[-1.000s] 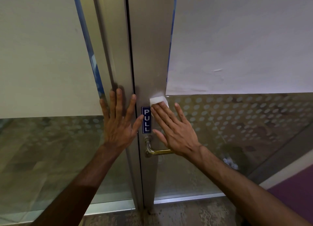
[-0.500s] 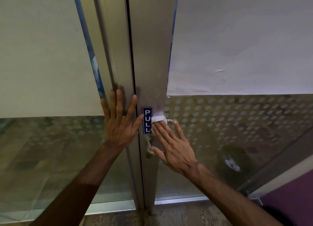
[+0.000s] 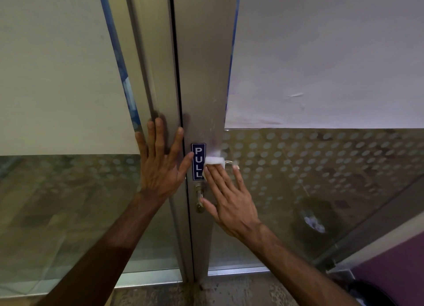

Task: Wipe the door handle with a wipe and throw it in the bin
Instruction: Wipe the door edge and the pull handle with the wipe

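Note:
A brass door handle (image 3: 200, 196) sits on the metal door frame (image 3: 204, 80), below a blue PULL sign (image 3: 198, 161). My right hand (image 3: 229, 200) lies flat over the handle, fingers spread, pressing a white wipe (image 3: 213, 161) against the frame beside the sign. Most of the handle's lever is hidden under that hand. My left hand (image 3: 160, 163) rests flat and open on the neighbouring frame, thumb touching the sign's edge.
Glass panels with white covering above and dotted frosting below flank the frame. A dark bin (image 3: 369, 294) shows at the bottom right corner by a purple wall (image 3: 394, 273). A reflection of a bin (image 3: 314, 220) appears in the right glass.
My right hand slid the wipe down the frame from above the sign to beside it, over the handle. My left hand stayed put.

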Available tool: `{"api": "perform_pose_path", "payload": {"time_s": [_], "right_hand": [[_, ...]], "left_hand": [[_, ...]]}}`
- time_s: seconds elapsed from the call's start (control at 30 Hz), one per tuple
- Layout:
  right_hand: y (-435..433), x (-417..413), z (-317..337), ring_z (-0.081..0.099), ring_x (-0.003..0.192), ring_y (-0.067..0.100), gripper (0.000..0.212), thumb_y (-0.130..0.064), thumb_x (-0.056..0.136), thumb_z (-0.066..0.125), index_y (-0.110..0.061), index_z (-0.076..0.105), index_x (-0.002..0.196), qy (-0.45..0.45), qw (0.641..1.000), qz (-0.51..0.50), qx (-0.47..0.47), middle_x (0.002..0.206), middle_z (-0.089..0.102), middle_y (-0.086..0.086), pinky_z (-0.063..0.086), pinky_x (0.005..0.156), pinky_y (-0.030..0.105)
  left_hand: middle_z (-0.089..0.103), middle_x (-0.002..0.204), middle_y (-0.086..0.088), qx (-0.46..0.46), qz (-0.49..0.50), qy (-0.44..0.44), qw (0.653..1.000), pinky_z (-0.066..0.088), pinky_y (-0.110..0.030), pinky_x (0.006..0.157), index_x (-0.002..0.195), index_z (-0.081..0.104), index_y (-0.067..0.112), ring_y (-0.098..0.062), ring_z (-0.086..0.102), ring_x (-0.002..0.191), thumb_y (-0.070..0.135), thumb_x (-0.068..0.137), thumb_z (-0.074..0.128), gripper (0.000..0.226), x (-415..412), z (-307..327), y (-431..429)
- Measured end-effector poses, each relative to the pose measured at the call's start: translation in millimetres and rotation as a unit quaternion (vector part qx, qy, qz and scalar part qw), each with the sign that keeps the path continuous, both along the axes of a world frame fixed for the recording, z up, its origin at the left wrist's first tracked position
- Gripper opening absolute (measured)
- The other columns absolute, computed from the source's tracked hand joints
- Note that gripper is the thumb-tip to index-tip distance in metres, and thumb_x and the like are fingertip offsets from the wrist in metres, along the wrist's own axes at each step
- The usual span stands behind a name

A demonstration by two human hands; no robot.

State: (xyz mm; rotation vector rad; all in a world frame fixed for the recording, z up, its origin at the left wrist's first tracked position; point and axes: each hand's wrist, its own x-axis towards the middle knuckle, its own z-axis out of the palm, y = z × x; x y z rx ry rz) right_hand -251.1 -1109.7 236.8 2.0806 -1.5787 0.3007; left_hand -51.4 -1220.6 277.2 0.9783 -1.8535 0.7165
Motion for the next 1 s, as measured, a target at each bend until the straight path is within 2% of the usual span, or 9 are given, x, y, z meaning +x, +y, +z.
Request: {"api": "perform_pose_path", "payload": {"time_s": [0.07,0.2,0.33,0.43,0.7,0.87,1.0], "right_hand": [[2.5,1.5,-8.1,0.002,0.160,0.018,0.075,-0.060,0.108,0.026,-0.012,0.012,0.164,0.005,1.000,-0.010,0.014,0.173,0.009,0.007,-0.007,0.130,0.049],[1.1,5.2,4.3,0.004,0.160,0.018,0.075,-0.061,0.108,0.026,-0.012,0.013,0.164,-0.014,1.000,-0.021,-0.005,0.173,0.007,0.006,0.005,0.129,0.051],[-15.6,11.4,46.7,0.004,0.160,0.018,0.077,-0.061,0.108,0.025,-0.011,0.010,0.164,-0.031,0.995,-0.033,-0.084,0.173,0.006,0.006,-0.006,0.130,0.049],[-20.2,15.8,56.8,0.006,0.160,0.019,0.076,-0.060,0.108,0.026,-0.011,0.012,0.164,-0.047,0.993,-0.034,-0.105,0.173,0.007,0.006,-0.009,0.129,0.049],[5.8,8.7,-4.2,0.004,0.160,0.019,0.076,-0.059,0.107,0.028,-0.011,0.011,0.164,-0.040,0.998,-0.044,0.001,0.173,0.005,0.006,0.010,0.128,0.052],[1.8,8.8,10.7,0.003,0.160,0.019,0.077,-0.060,0.107,0.028,-0.011,0.010,0.164,-0.026,0.998,-0.047,-0.023,0.173,0.006,0.007,0.001,0.130,0.050],[-12.7,16.4,46.8,0.005,0.160,0.020,0.076,-0.059,0.108,0.026,-0.009,0.014,0.164,-0.054,0.993,-0.041,-0.098,0.173,0.009,0.008,-0.004,0.130,0.050]], "left_hand": [[-0.028,0.174,-0.006,-0.002,0.000,0.001,1.000,-0.012,-0.053,0.131,0.168,-0.011,0.030,-0.028,-0.018,0.163,0.058,0.109,0.043,0.084,0.2,-1.2,-1.3],[-0.028,0.174,-0.006,0.001,-0.003,0.003,1.000,-0.012,-0.053,0.131,0.167,-0.011,0.030,-0.028,-0.018,0.163,0.059,0.109,0.042,0.085,0.8,-2.7,-2.4],[-0.028,0.173,-0.005,0.005,-0.009,0.006,1.000,-0.012,-0.053,0.131,0.167,-0.011,0.030,-0.027,-0.018,0.163,0.059,0.109,0.040,0.083,1.3,-2.7,-3.2],[-0.028,0.173,-0.005,0.007,-0.007,0.009,1.000,-0.013,-0.052,0.130,0.168,-0.011,0.029,-0.026,-0.019,0.163,0.059,0.110,0.037,0.081,0.6,-2.6,-3.9],[-0.028,0.173,-0.005,0.001,-0.008,0.012,1.000,-0.012,-0.052,0.131,0.168,-0.010,0.028,-0.027,-0.018,0.163,0.057,0.111,0.039,0.080,-0.3,-2.1,-3.0],[-0.027,0.174,-0.005,-0.006,-0.009,0.015,1.000,-0.012,-0.052,0.131,0.168,-0.009,0.028,-0.027,-0.018,0.163,0.057,0.111,0.039,0.080,-0.6,-2.5,-2.9],[-0.028,0.173,-0.005,-0.001,-0.007,0.014,1.000,-0.012,-0.052,0.131,0.168,-0.010,0.027,-0.027,-0.018,0.163,0.058,0.111,0.038,0.080,0.0,-2.7,-2.7]]}}
